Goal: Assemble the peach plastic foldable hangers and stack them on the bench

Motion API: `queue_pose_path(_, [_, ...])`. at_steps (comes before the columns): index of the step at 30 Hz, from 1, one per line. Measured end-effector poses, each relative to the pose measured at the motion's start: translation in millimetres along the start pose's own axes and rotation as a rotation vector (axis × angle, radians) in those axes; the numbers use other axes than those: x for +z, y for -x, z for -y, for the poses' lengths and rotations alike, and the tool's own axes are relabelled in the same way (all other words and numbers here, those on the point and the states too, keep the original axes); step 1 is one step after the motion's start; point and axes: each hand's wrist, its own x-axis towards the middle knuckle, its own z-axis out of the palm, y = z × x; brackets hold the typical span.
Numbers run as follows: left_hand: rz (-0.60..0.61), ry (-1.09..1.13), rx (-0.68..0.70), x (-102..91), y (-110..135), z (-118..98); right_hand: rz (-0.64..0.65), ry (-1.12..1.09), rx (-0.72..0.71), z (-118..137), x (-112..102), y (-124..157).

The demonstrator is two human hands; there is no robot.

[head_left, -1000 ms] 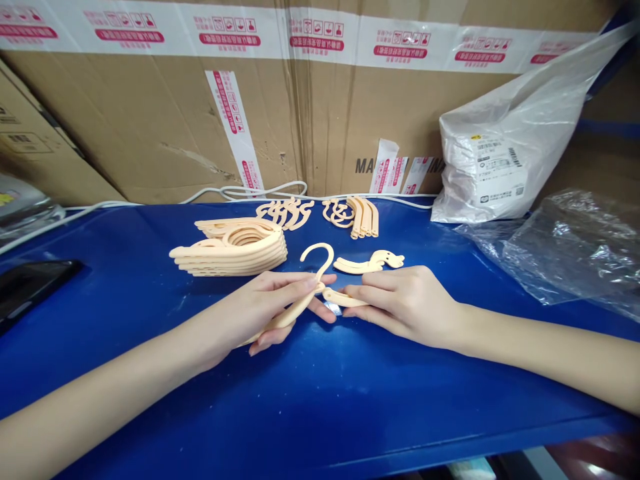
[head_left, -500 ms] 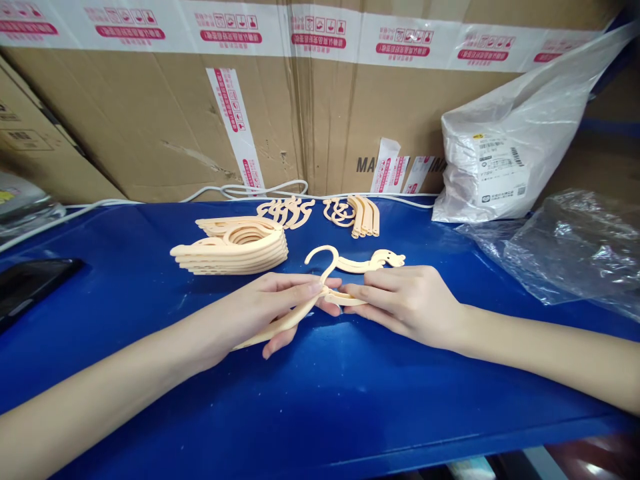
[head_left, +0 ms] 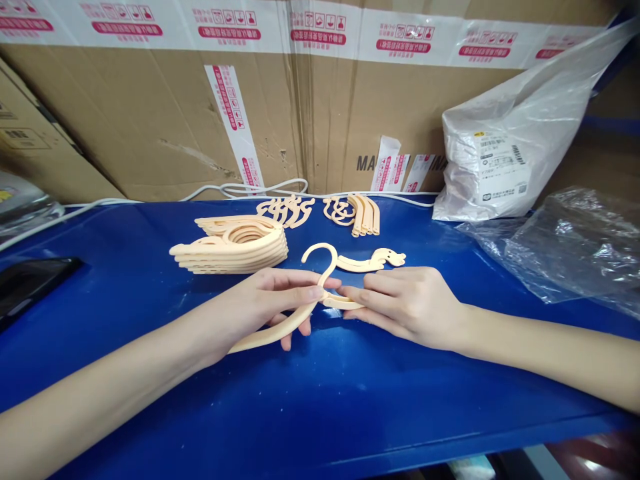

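Observation:
Between my hands is a cream plastic clothes hanger point(head_left: 285, 327), its hook pointing up and away from me. My left hand point(head_left: 275, 297) pinches it at the base of the hook, thumb on top, with one arm of the hanger running under the palm. My right hand point(head_left: 410, 303) grips the other arm, whose far part is hidden by the fingers. Just beyond my right hand lies a loose curved hanger arm point(head_left: 363, 262) with a small hole-marked end. A stack of cream hangers point(head_left: 235, 250) sits beyond my left hand.
Loose hooks point(head_left: 285, 211) and a bunch of curved hanger arms point(head_left: 367, 215) lie at the back of the blue table point(head_left: 300, 413). Cardboard boxes point(head_left: 165, 113) stand behind a white cable point(head_left: 200, 193). A white bag point(head_left: 500, 147), clear plastic point(head_left: 575, 247) and a black phone point(head_left: 35, 287) flank the space.
The hanger has turned slightly in my hands, its hook shifting a little left. My left fingers beneath it have drawn in, while my right hand has barely moved.

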Motion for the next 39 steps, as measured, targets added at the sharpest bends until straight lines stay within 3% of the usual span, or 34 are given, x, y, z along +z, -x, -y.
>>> queue_pose_path(10, [-0.07,-0.068,-0.052,5.4,6.7,-4.9,0.034,-0.041,0.0,0.8,-2.7,-0.9])
queue_pose_path(17, [-0.034,-0.052,0.056,0.3,-1.8,4.6,0.06,-0.08,0.012,1.3,-2.9,-0.2])
queue_pose_path(39, [-0.05,-0.095,0.09,0.5,-3.4,5.4,0.122,-0.194,0.127,2.9,-1.9,-1.4])
